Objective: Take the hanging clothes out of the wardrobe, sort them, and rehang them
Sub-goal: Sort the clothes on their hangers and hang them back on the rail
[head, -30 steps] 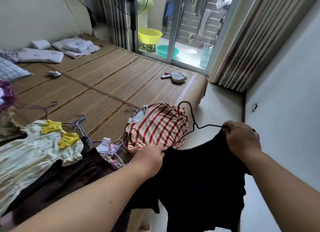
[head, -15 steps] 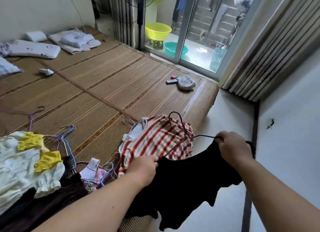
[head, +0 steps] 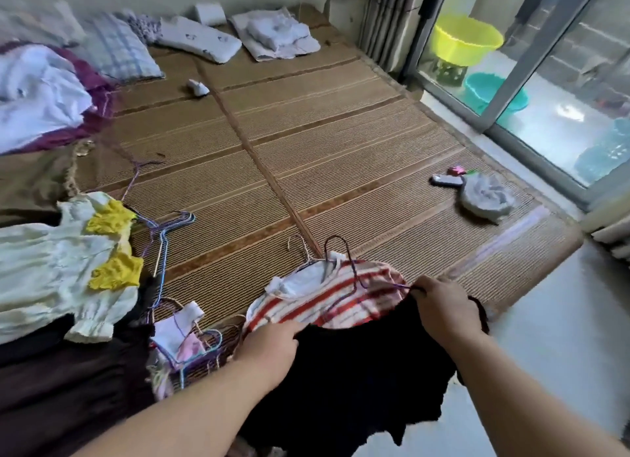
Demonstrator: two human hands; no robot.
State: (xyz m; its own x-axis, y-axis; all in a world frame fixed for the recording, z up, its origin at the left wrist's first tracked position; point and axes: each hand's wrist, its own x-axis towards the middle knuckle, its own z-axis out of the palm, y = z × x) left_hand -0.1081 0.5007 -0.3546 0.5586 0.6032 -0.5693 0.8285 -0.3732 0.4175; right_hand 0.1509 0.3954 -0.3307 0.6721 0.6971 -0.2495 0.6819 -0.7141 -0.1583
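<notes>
Left hand (head: 269,347) and right hand (head: 443,308) each clutch the top edge of a black garment (head: 358,378) that sags between them. Just beyond the knuckles, a hanger (head: 342,272) overlies a striped top (head: 317,303) on the mat (head: 306,156).

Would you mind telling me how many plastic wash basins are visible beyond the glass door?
2. A yellow basin stands raised, farther back; a teal basin sits on the floor just right of it. More may be hidden out of view.
</notes>
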